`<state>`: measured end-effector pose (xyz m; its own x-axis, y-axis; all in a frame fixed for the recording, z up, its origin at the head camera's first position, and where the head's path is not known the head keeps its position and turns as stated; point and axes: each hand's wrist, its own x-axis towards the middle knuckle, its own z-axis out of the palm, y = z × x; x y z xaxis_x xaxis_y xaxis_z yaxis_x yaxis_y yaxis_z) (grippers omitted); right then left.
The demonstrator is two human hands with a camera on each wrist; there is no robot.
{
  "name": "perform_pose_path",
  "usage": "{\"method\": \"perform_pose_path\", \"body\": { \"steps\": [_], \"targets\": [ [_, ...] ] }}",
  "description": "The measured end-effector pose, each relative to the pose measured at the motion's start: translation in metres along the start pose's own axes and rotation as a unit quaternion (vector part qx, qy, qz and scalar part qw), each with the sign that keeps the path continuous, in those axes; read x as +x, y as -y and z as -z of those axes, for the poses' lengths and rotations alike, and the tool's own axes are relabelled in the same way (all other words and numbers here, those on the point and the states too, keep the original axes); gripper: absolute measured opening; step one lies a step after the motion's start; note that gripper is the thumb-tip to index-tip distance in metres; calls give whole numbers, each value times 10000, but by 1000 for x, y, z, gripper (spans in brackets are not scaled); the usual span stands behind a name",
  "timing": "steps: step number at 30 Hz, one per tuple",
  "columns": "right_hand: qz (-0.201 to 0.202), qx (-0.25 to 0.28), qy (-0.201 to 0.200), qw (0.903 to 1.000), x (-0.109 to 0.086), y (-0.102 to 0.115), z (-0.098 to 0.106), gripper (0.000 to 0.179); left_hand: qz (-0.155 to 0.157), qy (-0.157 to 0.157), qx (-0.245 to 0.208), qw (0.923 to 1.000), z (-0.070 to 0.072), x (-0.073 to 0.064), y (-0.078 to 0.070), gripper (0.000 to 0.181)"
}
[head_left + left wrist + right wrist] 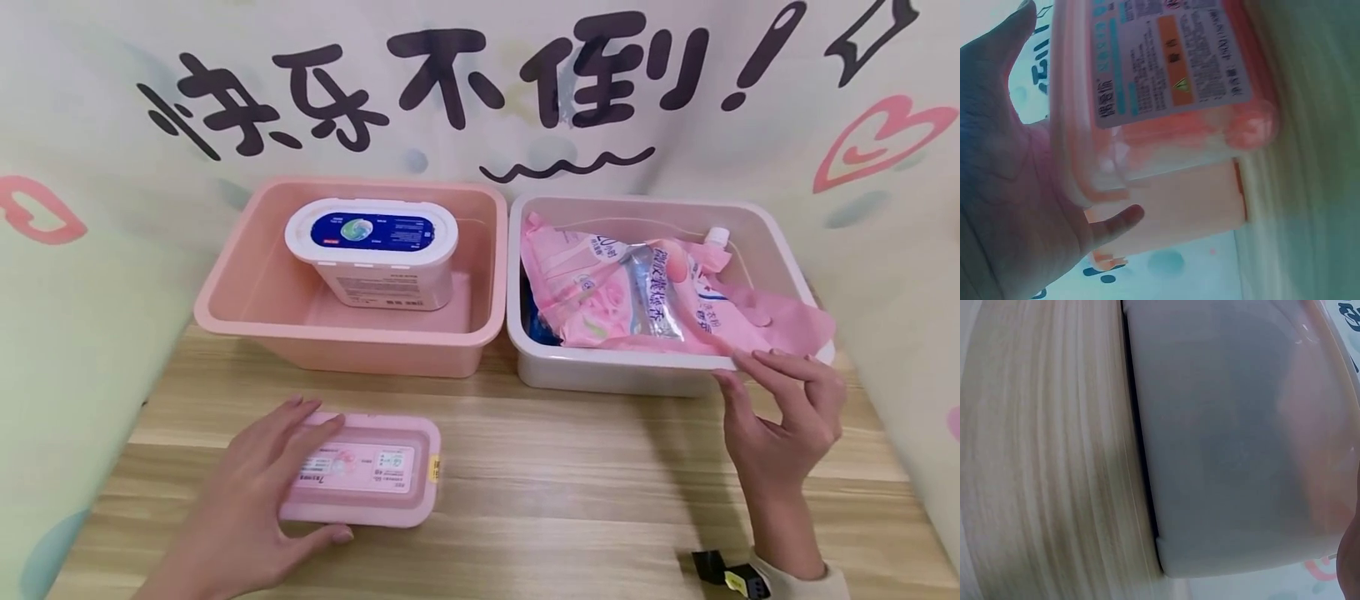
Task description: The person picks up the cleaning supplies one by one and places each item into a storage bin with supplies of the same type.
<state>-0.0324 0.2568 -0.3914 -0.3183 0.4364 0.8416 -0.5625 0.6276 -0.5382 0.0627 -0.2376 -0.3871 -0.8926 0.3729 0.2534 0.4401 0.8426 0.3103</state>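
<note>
A pink rectangular tub (363, 504) with a printed lid is at the front left of the table. My left hand (251, 492) spans its left end, fingers over the lid's far edge and thumb stretched along the near side. In the left wrist view the tub (1172, 137) shows see-through walls, pink and white contents and a warning label; the thumb stands away from the lid. My right hand (787, 417) pinches the front right rim of a white bin (600, 371), thumb outside. In that bin lies a pink laundry detergent bag (637, 287), its corner overhanging the rim.
A pink bin (367, 354) stands left of the white one, holding a white lidded tub (386, 287) with a blue label. Something dark blue (542, 329) shows under the bag, and a white cap (717, 237) behind it. A printed cloth (450, 83) hangs behind the wooden table (570, 492).
</note>
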Motion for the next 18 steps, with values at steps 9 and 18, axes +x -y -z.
{"method": "perform_pose_path", "body": {
  "steps": [9,18],
  "targets": [
    [-21,-44,69,10000,1,-1,1,53,-110,-103,228,9996,-13,-2,0,118],
    [21,-72,132,9999,0,-3,3,53,-193,-195,464,9985,-17,1,-2,117]
  ]
}}
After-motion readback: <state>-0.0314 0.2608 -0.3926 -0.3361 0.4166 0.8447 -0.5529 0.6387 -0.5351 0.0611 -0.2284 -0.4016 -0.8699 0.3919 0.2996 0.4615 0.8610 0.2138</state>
